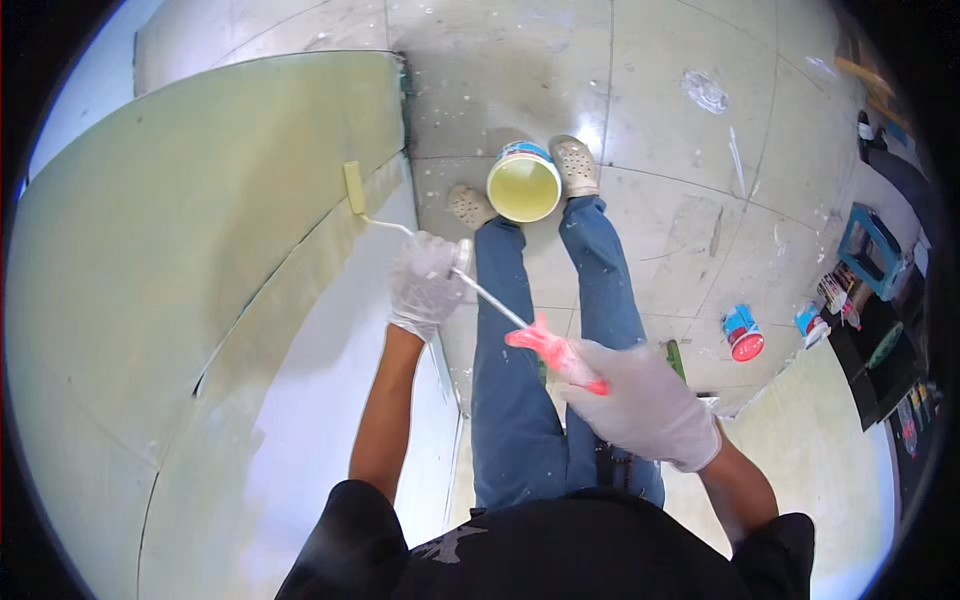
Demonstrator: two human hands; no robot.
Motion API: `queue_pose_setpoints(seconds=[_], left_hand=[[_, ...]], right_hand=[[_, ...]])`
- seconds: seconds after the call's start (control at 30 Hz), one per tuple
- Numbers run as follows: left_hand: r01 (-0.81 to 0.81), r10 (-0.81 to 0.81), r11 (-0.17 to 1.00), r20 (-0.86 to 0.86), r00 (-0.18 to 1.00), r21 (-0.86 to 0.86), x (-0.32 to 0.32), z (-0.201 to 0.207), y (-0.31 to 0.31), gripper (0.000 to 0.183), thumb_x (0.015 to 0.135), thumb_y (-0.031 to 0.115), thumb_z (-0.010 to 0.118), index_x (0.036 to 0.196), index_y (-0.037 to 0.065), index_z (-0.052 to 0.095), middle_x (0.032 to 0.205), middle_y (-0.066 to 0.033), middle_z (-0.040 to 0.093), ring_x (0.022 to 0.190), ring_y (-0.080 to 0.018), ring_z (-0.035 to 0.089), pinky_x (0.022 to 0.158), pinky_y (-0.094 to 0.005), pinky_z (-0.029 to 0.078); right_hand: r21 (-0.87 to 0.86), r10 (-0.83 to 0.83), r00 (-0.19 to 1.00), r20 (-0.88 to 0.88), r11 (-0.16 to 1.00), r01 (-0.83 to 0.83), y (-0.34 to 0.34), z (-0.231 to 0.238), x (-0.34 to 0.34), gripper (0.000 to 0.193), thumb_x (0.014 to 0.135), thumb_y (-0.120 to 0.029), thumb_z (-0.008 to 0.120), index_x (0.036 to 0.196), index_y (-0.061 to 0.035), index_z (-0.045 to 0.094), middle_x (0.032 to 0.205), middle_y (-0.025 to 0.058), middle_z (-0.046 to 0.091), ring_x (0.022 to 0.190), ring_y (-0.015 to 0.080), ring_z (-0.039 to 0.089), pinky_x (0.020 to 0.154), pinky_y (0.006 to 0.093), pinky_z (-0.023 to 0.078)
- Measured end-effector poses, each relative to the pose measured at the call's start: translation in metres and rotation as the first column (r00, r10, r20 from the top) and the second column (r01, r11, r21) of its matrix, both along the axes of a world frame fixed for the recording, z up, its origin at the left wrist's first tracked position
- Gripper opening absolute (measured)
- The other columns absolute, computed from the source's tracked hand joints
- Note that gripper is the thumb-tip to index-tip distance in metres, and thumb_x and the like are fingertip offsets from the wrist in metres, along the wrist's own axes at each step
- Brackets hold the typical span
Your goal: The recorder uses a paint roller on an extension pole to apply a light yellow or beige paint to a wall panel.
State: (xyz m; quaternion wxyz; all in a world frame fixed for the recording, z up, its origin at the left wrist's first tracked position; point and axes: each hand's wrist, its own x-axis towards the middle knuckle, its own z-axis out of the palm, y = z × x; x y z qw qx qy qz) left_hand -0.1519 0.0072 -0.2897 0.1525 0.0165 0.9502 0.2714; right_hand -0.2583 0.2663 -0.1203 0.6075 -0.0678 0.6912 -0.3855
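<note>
A paint roller point(355, 187) with a pale yellow sleeve rests against or just over the wall panel point(290, 130), which is coated pale yellow above and shows white lower down. Closed round the roller's thin metal rod is my left hand point(424, 280), in a thin clear glove. A small white rounded piece shows beside its fingers; I cannot make out what it is. My right hand point(640, 400), gloved too and slightly blurred, grips the roller's pinkish-red handle point(560, 357). Between my feet stands a bucket point(524, 192) of pale yellow paint.
Grey floor tiles point(660, 240) carry paint splashes. To the right stand a small blue-and-white can point(742, 332) with a red end, another small can point(811, 324) and a blue frame-like object point(872, 252). Dark shelving point(880, 350) holds assorted items at the far right.
</note>
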Motion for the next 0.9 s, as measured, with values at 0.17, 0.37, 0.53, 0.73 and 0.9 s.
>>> queue_pose_setpoints(seconds=[0.17,0.37,0.53,0.73,0.9], left_hand=[[0.025,-0.020,0.991,0.042,0.999,-0.129,0.011,-0.007,0.015,0.030,0.089,0.022,0.059,0.061,0.010,0.057,0.062,-0.0079,0.055,0.069,-0.0276,0.056,0.070,-0.0389,0.046],[0.498,-0.439,0.862,0.357,0.825,-0.092,0.044,-0.038,0.017,0.044,0.093,0.038,0.051,0.062,0.010,0.063,0.064,-0.0114,0.061,0.064,-0.0310,0.060,0.059,-0.0468,0.048],[0.440,-0.391,0.896,0.369,0.843,-0.056,0.075,-0.071,-0.006,0.041,0.093,0.035,0.051,0.065,0.009,0.065,0.066,-0.0137,0.063,0.066,-0.0337,0.063,0.065,-0.0479,0.049],[0.677,-0.519,0.722,0.538,0.665,-0.141,0.052,-0.079,0.012,0.049,0.098,0.039,0.042,0.069,0.013,0.073,0.066,-0.0105,0.069,0.065,-0.0311,0.067,0.069,-0.0420,0.047],[0.407,-0.323,0.897,0.372,0.870,-0.173,0.039,-0.066,0.041,0.025,0.092,0.023,0.052,0.092,0.006,0.069,0.096,-0.0153,0.067,0.093,-0.0306,0.064,0.077,-0.0436,0.048]], right_hand=[[0.357,-0.326,0.670,0.668,0.929,0.096,0.038,-0.011,0.018,0.046,0.093,-0.044,0.056,0.096,0.0021,0.061,0.068,0.0149,0.056,0.064,0.0203,0.055,0.063,0.0353,0.045],[0.426,-0.320,0.803,0.502,0.900,0.092,0.023,-0.025,0.104,0.052,0.095,-0.050,0.051,0.087,0.0011,0.059,0.065,0.0060,0.054,0.064,0.0159,0.052,0.062,0.0318,0.041],[0.413,-0.488,0.351,0.799,0.870,0.270,0.033,-0.049,0.166,0.043,0.094,-0.044,0.057,0.074,-0.0057,0.054,0.055,0.0005,0.048,0.040,0.0094,0.043,0.039,0.0267,0.037],[0.399,-0.439,0.748,0.497,0.881,0.252,0.018,-0.046,0.188,0.047,0.094,-0.046,0.054,0.082,-0.0007,0.056,0.064,0.0125,0.061,0.053,0.0227,0.062,0.051,0.0356,0.049],[0.368,-0.127,0.992,0.019,0.923,0.111,0.038,-0.072,0.206,0.048,0.092,-0.044,0.055,0.096,0.0034,0.063,0.089,0.0295,0.065,0.090,0.0488,0.061,0.075,0.0504,0.048]])
